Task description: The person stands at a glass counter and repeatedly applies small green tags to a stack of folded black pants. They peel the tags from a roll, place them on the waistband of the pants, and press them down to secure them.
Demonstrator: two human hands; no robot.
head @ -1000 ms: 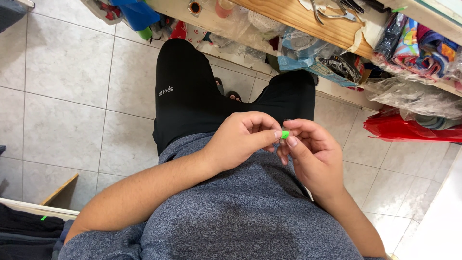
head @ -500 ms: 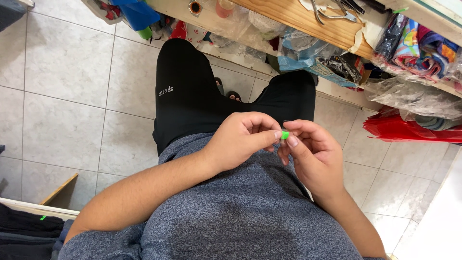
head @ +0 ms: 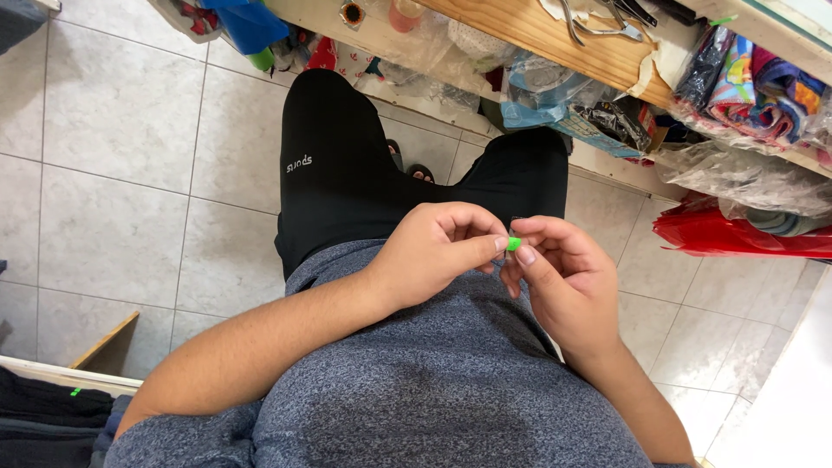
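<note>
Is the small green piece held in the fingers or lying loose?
Held: the green piece sits pinched between fingertips of the left hand and right hand.

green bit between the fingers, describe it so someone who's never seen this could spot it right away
Start at the seated person's lap, black trousers below a grey top, where the left hand and right hand meet. Pinched between their fingertips is the small green piece. It is the only bright green spot among skin, grey and black.

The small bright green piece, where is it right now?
In the head view, the small bright green piece sits right of centre, pinched between the fingertips of the left hand and the right hand, above the grey knit shirt.
</note>
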